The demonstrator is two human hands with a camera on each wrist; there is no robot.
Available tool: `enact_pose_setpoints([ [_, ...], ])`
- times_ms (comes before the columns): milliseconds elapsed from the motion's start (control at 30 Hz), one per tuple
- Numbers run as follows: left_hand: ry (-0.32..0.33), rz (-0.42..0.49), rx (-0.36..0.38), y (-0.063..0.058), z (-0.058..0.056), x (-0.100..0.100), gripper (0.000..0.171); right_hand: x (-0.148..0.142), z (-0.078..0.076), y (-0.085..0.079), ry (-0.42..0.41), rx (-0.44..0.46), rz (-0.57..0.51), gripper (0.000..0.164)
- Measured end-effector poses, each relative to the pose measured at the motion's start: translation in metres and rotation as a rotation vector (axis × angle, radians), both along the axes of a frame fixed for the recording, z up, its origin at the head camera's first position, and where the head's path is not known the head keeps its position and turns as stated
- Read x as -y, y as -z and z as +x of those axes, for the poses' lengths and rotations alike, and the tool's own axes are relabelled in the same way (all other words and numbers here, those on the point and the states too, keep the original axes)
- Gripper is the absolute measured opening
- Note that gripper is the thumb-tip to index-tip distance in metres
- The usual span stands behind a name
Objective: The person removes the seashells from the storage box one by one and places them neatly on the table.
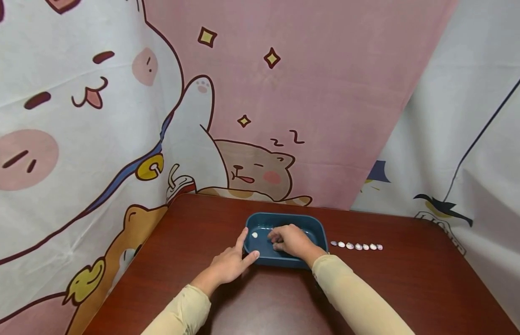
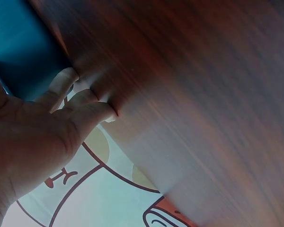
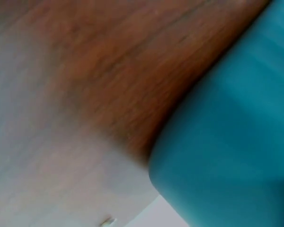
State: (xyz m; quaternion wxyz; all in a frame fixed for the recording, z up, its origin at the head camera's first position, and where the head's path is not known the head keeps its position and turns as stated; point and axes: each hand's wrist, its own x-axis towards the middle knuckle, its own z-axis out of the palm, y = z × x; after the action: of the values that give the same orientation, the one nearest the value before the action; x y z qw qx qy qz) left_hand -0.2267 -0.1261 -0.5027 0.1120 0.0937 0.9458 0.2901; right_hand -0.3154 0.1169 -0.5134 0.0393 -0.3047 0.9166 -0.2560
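A teal rectangular tray point(image 1: 285, 261) stands on the table in the head view, with one small white shell point(image 1: 254, 235) near its left end. My left hand point(image 1: 228, 264) rests at the tray's front left corner, thumb on the front rim and extended fingers along the left side. In the left wrist view, the fingertips point(image 2: 109, 112) reach down to the table beside the tray. My right hand point(image 1: 292, 239) reaches over the front rim into the tray, fingers bent downward. Whether anything lies between its fingertips is hidden. The right wrist view shows the blurred tray wall point(image 3: 227, 137), not the hand.
Several small pale and purplish shells point(image 1: 358, 247) lie in a row on the brown wooden table point(image 1: 410, 288), right of the tray. Printed cartoon cloth point(image 1: 327, 93) hangs around the table's back and sides.
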Motion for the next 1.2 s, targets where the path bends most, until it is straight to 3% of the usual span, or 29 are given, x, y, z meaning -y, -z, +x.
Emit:
enact_pose_setpoints([
  [267, -0.002, 0.0, 0.01, 0.001, 0.0, 0.0, 0.092, -0.001, 0.001, 0.001, 0.03, -0.005, 0.048, 0.04],
  [433, -0.011, 0.008, 0.001, 0.0, 0.001, 0.0, 0.091, -0.003, 0.0, 0.002, 0.057, 0.037, 0.015, 0.042],
  [700, -0.012, 0.012, -0.006, 0.002, 0.002, -0.001, 0.091, -0.006, 0.001, 0.002, 0.067, 0.02, 0.012, 0.036],
  [900, -0.009, 0.007, -0.002, 0.004, 0.001, -0.001, 0.093, -0.015, 0.005, -0.006, 0.141, -0.003, -0.062, 0.043],
  [1033, -0.015, 0.004, -0.018, 0.003, 0.002, -0.001, 0.092, -0.049, 0.003, -0.035, 0.186, -0.073, -0.155, 0.049],
  [1100, -0.015, 0.001, -0.031, 0.002, 0.002, -0.001, 0.092, -0.079, 0.001, -0.049, 0.227, -0.114, -0.172, 0.051],
  [1200, -0.013, -0.005, -0.044, 0.002, 0.001, -0.001, 0.091, -0.138, -0.002, -0.057, 0.334, -0.141, -0.151, 0.053],
])
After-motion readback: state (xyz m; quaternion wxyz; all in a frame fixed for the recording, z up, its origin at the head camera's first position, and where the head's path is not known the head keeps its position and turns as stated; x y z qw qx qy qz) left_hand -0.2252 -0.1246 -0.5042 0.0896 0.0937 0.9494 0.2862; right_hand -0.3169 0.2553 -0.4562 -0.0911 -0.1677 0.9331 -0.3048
